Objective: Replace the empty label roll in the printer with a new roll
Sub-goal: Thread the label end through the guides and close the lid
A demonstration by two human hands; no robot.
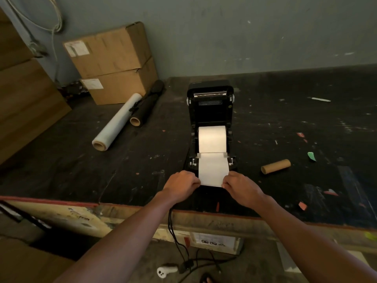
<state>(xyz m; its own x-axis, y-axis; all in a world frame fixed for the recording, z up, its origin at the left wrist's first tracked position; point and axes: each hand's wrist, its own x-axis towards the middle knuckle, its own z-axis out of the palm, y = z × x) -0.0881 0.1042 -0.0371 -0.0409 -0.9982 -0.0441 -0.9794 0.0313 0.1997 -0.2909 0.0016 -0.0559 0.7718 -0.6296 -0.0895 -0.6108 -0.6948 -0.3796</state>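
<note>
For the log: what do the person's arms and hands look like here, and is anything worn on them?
Both forearms are bare up to the frame edge, with no sleeves in view. The left hand and right hand have no gloves. No watch, bracelet or wristband shows on either wrist, and no ring can be made out, though the fingers are curled and partly hidden. No markings or tattoos are visible.

The worktop (285, 119) is black, scuffed and flecked with paint and paper scraps. Its far edge meets a plain grey wall (224, 33). Two stacked cardboard boxes (114, 64) stand at the far left corner. White cables (55, 21) hang on the wall. Lighting is dim.
</note>
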